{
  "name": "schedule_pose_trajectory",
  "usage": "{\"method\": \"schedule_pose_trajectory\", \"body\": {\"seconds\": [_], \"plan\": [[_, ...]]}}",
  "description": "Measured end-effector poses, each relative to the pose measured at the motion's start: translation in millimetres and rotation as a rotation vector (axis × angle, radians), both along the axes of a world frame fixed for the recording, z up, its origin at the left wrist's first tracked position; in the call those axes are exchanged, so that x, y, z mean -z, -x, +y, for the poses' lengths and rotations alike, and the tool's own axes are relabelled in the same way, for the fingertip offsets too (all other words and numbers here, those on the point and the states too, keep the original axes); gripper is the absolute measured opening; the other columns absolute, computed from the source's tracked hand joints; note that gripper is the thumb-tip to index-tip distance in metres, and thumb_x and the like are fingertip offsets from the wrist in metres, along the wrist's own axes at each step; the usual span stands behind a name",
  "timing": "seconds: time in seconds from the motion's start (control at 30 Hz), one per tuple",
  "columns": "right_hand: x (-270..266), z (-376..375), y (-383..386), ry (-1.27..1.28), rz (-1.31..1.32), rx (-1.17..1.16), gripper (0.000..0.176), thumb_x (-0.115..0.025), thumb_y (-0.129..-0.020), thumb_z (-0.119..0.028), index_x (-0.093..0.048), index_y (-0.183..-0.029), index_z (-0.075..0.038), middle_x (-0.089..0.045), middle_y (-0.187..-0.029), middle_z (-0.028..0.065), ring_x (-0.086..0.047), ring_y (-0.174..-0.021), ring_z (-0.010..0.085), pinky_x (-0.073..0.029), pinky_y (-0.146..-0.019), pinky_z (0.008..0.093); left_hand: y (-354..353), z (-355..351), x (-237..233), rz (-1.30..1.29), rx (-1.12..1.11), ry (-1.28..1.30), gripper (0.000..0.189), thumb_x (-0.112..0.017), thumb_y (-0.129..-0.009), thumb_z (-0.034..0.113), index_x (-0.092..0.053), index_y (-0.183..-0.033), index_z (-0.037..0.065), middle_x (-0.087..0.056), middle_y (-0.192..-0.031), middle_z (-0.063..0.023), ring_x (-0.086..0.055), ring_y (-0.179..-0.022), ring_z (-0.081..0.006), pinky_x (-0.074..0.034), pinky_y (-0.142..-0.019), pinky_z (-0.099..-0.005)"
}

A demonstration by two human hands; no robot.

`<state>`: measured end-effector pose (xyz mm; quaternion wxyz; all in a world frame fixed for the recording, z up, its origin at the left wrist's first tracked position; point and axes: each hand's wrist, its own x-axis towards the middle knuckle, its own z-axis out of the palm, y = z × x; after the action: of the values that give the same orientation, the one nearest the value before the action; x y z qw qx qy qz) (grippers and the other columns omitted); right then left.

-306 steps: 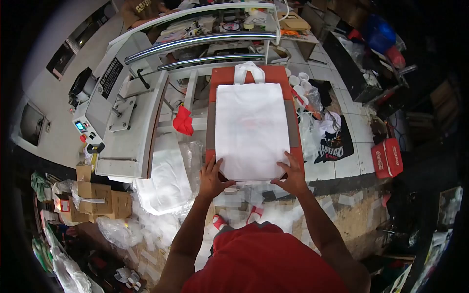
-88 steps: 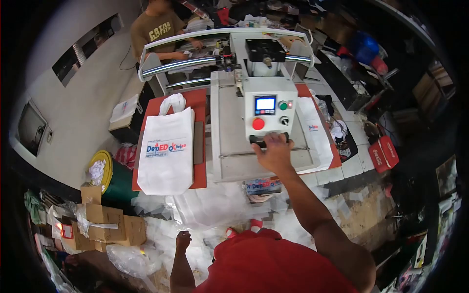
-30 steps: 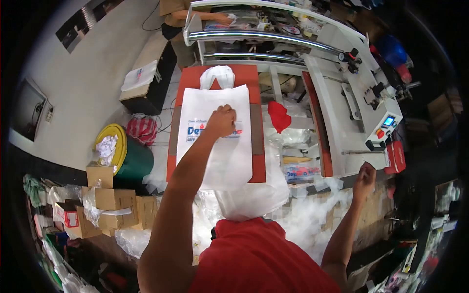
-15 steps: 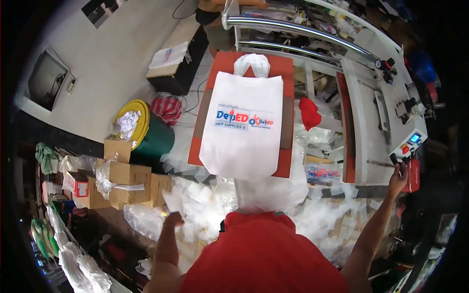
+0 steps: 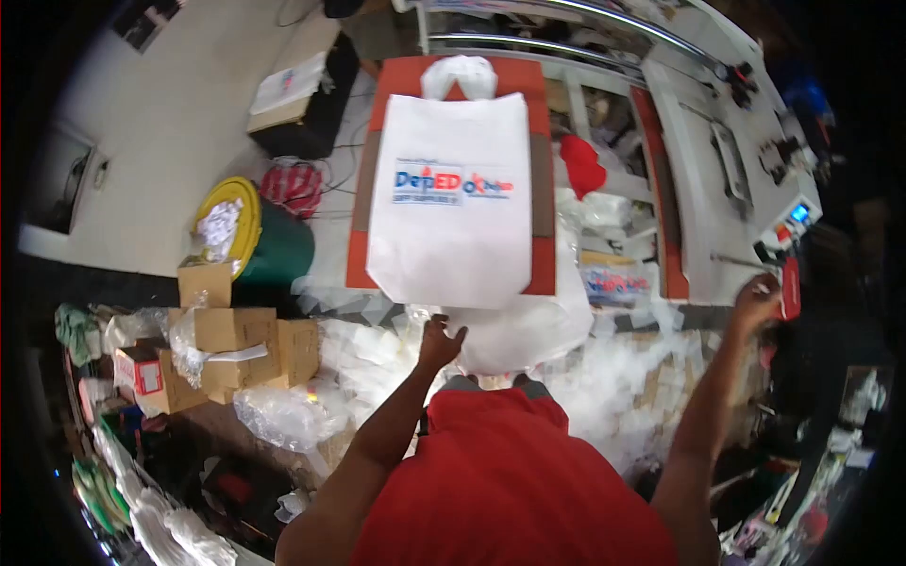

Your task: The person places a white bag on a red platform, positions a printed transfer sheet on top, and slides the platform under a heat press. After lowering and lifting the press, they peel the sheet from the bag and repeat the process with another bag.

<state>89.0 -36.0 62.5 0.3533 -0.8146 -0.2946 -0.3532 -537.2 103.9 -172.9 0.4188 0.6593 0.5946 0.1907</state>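
Observation:
A white tote bag [image 5: 451,255] lies flat on the red press board [image 5: 360,274], its printed "DepED" logo facing up and its handles pointing away from me. Just below the bag's near edge is my left hand [image 5: 441,344], empty, with thumb and fingers apart. Far to the right, my right hand [image 5: 756,302] hangs beside the front corner of the white press machine [image 5: 710,203], below its control box [image 5: 791,226]. Its fingers are bent and smeared by motion, so I cannot tell what they hold. A red object [image 5: 791,291] is right beside that hand.
At left stand a green bin [image 5: 288,247] with a yellow rim, holding white scraps, and several cardboard boxes [image 5: 236,340]. More white bags [image 5: 528,335] hang below the board. White sheets [image 5: 623,396] litter the floor. A red cloth [image 5: 582,167] lies right of the board.
My left hand has let go of a white sheet and moved up and right toward the bag. My right hand has come away from the black part under the control box. The view has shifted.

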Motion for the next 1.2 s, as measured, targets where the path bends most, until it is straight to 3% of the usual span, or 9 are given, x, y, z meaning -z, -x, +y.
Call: {"method": "schedule_pose_trajectory", "body": {"seconds": [0.1,0.17,0.33,0.4,0.63,0.7,0.9,1.1,1.2], "plan": [[76.8,13.4,134.6,0.034,0.268,-0.477,0.026,-0.068,-0.081,-0.006,-0.063,-0.106,0.000,-0.067,-0.105,0.0142,-0.065,-0.094,0.0299,-0.052,-0.080,0.0391,1.9,-12.8,9.2,0.001,-0.004,-0.240,0.043,-0.076,-0.081,0.023,-0.055,-0.109,-0.002,-0.059,-0.098,-0.0199,-0.059,-0.092,-0.0343,-0.050,-0.081,-0.0441],[129.8,39.3,205.6,0.263,0.733,-0.452,0.038,-0.077,-0.079,-0.014,-0.062,-0.110,0.001,-0.066,-0.107,0.0164,-0.064,-0.099,0.0311,-0.050,-0.088,0.0384,26.9,-30.5,20.8,0.015,0.060,-0.204,0.036,-0.075,-0.081,0.021,-0.057,-0.103,-0.001,-0.060,-0.096,-0.0190,-0.059,-0.089,-0.0336,-0.050,-0.079,-0.0446],[263.7,51.2,242.3,0.654,0.418,-0.205,0.065,-0.085,-0.069,-0.041,-0.063,-0.111,0.004,-0.064,-0.114,0.0237,-0.061,-0.108,0.0369,-0.049,-0.094,0.0438,123.4,-101.7,33.4,0.189,0.227,-0.147,0.026,-0.074,-0.079,0.023,-0.063,-0.093,0.004,-0.065,-0.083,-0.0130,-0.062,-0.082,-0.0319,-0.052,-0.075,-0.0440],[276.9,46.3,234.6,0.789,0.816,-0.365,0.065,-0.085,-0.066,-0.042,-0.065,-0.109,0.003,-0.066,-0.111,0.0219,-0.063,-0.106,0.0358,-0.050,-0.093,0.0420,155.6,-134.3,29.5,0.259,0.128,-0.032,0.024,-0.073,-0.079,0.024,-0.064,-0.090,0.004,-0.067,-0.082,-0.0124,-0.064,-0.081,-0.0312,-0.053,-0.075,-0.0440],[245.8,25.2,251.2,0.538,0.974,-0.383,0.050,-0.084,-0.068,-0.030,-0.066,-0.103,0.001,-0.071,-0.091,0.0149,-0.069,-0.089,0.0296,-0.055,-0.078,0.0394,161.1,-210.4,0.8,0.210,-0.194,0.166,0.029,-0.072,-0.082,0.030,-0.067,-0.090,0.003,-0.071,-0.086,-0.0140,-0.070,-0.087,-0.0276,-0.055,-0.081,-0.0354],[214.0,7.0,260.6,0.305,1.493,-0.499,0.045,-0.080,-0.073,-0.019,-0.062,-0.110,0.001,-0.069,-0.098,0.0135,-0.068,-0.095,0.0259,-0.055,-0.078,0.0377,134.1,-210.2,1.8,0.079,-0.222,0.150,0.039,-0.071,-0.086,0.035,-0.064,-0.108,0.004,-0.070,-0.103,-0.0166,-0.068,-0.095,-0.0259,-0.055,-0.081,-0.0385],[94.4,-111.6,294.0,-0.139,1.913,-0.783,0.065,-0.068,-0.079,-0.001,-0.040,-0.137,0.003,-0.061,-0.113,0.0157,-0.064,-0.096,0.0239,-0.056,-0.077,0.0359,19.2,-175.8,-86.1,-0.836,-0.437,0.774,0.095,-0.070,-0.090,0.042,-0.004,-0.155,0.019,-0.052,-0.133,-0.0168,-0.061,-0.104,-0.0295,-0.053,-0.080,-0.0474],[58.5,-143.8,259.4,-0.017,1.942,-1.067,0.058,-0.071,-0.082,-0.008,-0.047,-0.133,0.004,-0.065,-0.096,0.0119,-0.064,-0.084,0.0205,-0.053,-0.076,0.0338,-3.5,-148.1,-184.2,-0.455,0.006,0.288,0.069,-0.071,-0.085,0.019,-0.039,-0.146,0.010,-0.063,-0.110,-0.0162,-0.063,-0.094,-0.0256,-0.052,-0.080,-0.0333],[1.5,-122.5,265.9,0.080,1.745,-0.850,0.030,-0.069,-0.087,-0.028,-0.068,-0.098,0.000,-0.066,-0.086,0.0059,-0.061,-0.078,0.0153,-0.048,-0.073,0.0303,1.7,-120.7,-285.0,-0.129,0.287,0.120,0.051,-0.072,-0.085,0.022,-0.057,-0.131,0.007,-0.064,-0.111,-0.0115,-0.060,-0.093,-0.0187,-0.049,-0.084,-0.0349]]}}
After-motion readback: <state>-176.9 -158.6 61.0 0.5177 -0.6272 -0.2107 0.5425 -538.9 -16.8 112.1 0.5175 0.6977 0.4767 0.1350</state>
